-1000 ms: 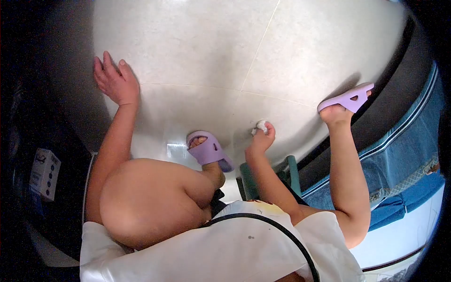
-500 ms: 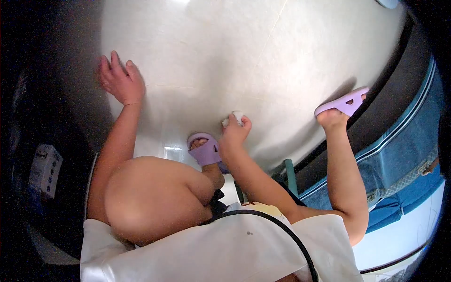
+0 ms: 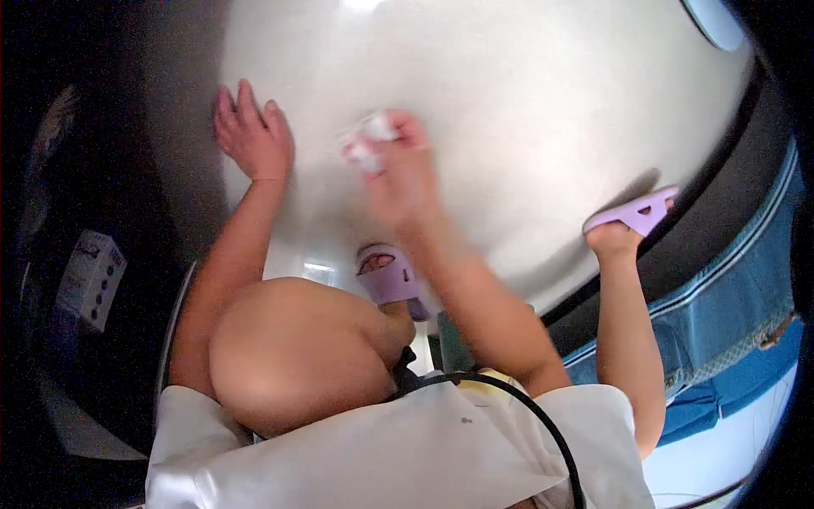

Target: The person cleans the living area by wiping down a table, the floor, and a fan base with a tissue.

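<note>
My left hand (image 3: 256, 136) lies flat on the pale tiled floor (image 3: 526, 93), fingers spread, at the upper left. Further right, my right hand (image 3: 403, 165) is blurred by motion and grips a crumpled white tissue (image 3: 371, 140) low over the floor; whether the tissue touches the floor cannot be made out. Below the right hand is my foot in a purple slipper (image 3: 388, 276). My other foot wears a matching purple slipper (image 3: 636, 214) at the right.
A white printed box (image 3: 91, 280) stands in the dark area at the left. Blue denim cloth (image 3: 721, 288) hangs along the right side beside a dark edge. A green stool-like piece (image 3: 455, 339) shows behind my right arm. A pale rounded object (image 3: 716, 21) is at the top right.
My right hand has swept left and up across the floor with the tissue in its grip. My left hand stays flat. The whole view has shifted slightly.
</note>
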`<act>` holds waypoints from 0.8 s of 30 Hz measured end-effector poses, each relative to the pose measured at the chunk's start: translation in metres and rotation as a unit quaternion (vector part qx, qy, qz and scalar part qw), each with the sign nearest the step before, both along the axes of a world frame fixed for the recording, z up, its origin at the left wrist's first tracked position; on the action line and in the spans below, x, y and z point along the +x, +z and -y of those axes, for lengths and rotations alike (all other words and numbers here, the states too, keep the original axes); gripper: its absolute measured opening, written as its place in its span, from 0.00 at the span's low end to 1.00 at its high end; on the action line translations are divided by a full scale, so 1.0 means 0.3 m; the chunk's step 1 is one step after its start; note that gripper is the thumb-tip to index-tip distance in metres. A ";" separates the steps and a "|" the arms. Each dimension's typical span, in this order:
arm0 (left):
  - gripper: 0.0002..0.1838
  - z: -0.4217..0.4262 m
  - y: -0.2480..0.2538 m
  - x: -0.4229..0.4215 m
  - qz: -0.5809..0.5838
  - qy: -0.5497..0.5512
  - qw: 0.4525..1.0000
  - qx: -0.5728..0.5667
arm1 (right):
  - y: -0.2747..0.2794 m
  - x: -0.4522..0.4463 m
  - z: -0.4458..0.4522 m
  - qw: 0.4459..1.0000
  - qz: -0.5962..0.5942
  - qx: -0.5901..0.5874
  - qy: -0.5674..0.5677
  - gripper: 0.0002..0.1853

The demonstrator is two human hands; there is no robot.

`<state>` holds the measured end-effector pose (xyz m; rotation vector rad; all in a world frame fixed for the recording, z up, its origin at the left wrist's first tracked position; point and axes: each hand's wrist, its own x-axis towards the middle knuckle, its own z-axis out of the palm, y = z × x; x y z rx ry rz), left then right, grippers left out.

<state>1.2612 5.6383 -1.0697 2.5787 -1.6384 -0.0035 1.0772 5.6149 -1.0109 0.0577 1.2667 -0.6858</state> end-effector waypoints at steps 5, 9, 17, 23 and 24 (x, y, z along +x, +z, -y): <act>0.27 0.012 -0.067 -0.067 -0.054 -0.015 0.998 -0.001 | 0.021 -0.371 0.224 0.976 0.175 -0.046 -0.119 0.18; 0.27 0.009 -0.077 -0.118 -0.060 -0.008 0.998 0.013 | -0.004 -0.437 0.233 0.991 0.092 -0.093 0.035 0.15; 0.27 0.028 -0.091 -0.155 -0.069 -0.001 0.998 0.004 | -0.021 -0.280 0.162 0.976 0.192 0.005 0.108 0.14; 0.28 0.049 -0.109 -0.213 -0.069 -0.002 0.997 0.015 | 0.025 -0.356 0.177 0.946 0.324 0.019 -0.002 0.15; 0.28 0.043 -0.117 -0.217 -0.072 0.001 0.997 0.006 | 0.034 -0.355 0.188 0.947 0.321 0.012 0.004 0.15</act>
